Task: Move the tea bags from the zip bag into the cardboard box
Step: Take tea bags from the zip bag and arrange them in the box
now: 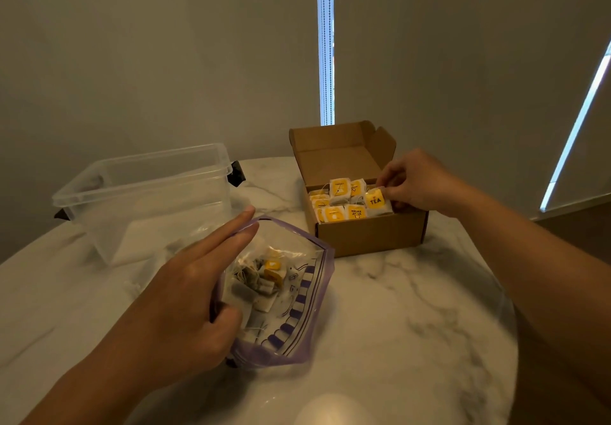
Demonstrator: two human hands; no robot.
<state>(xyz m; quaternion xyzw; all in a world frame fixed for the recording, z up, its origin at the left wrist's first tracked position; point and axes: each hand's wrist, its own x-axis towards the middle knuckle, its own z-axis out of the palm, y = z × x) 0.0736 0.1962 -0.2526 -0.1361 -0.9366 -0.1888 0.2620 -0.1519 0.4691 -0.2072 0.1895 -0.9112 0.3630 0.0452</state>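
Lower centre, left hand [185,295] pinches open the clear purple-rimmed zip bag [312,312] holding tea bags [264,281]; right of centre, right hand [420,183] pinches a yellow-tagged tea bag [376,201] inside the brown cardboard box [370,236].

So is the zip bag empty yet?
Not empty: several tea bags lie inside the zip bag, its mouth held open by the left hand.

View: one wide-angle camera, worn on the person's head
Facing: forward and down across the marble table [396,309], toward the blinds [165,44] behind it
Nearness: close; the left hand [185,292] gripping the zip bag [310,279] lies right under the lens, the right hand [416,180] pinching a tea bag [375,200] in the cardboard box [370,236] a little farther off
Edges: table rim bows with the lens
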